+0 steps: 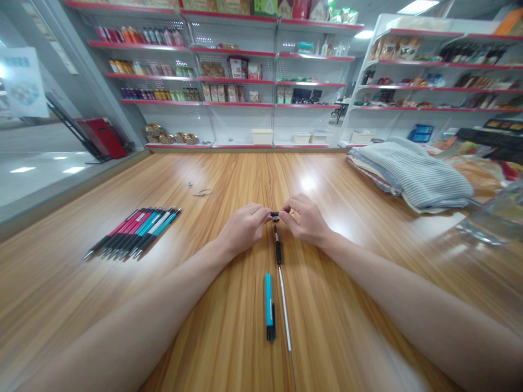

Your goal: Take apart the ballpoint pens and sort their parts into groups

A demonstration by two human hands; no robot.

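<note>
Your left hand (244, 226) and right hand (306, 220) were close together over the middle of the wooden table (220, 337), fingers bent and narrowed to a pinch. Between them you held a small dark piece (275, 214) lying crosswise, the left fingertips on one end and the right fingertips on the other; what it was exactly, you could not tell at that size.

Just below your fingers, near the seam of the tabletop, lay a black pen grip (278, 251), pointing roughly toward you. Next in line came a thin white refill (285, 310), and beside it on the left a turquoise barrel (268, 296) with a black clip and a black end — both well within the space between your forearms.

Off to your left, a row of pens (134, 231) lay side by side at a slant, pink and turquoise among them, with dark grips toward you. Beyond those were a thin looped item (203, 192) and a tiny metallic bit (189, 184). To your right sat folded striped cloth (420, 169), with a clear glass vessel (500, 215) nearer you — and stocked shelves (237, 53) stood past the table's far edge.
</note>
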